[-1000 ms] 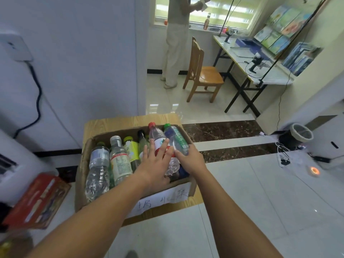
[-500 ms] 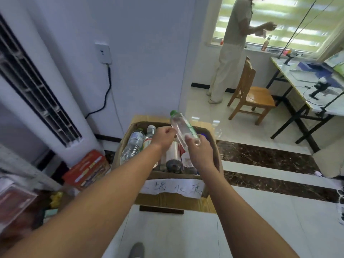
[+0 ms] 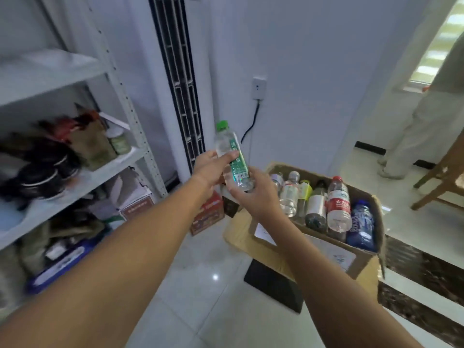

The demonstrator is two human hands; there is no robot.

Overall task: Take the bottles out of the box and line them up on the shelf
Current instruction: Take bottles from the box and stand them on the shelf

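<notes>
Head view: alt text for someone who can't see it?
The left hand and right hand grip a clear green-capped bottle in mid-air, between a white shelf on the left and a cardboard box of bottles on the right.

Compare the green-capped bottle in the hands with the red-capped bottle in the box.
The green-capped bottle has a green label; the red-capped bottle has a red one. The green-capped bottle is held up outside the box by the left hand and right hand; the red-capped bottle lies in the box among other bottles. Both are clear plastic.
</notes>
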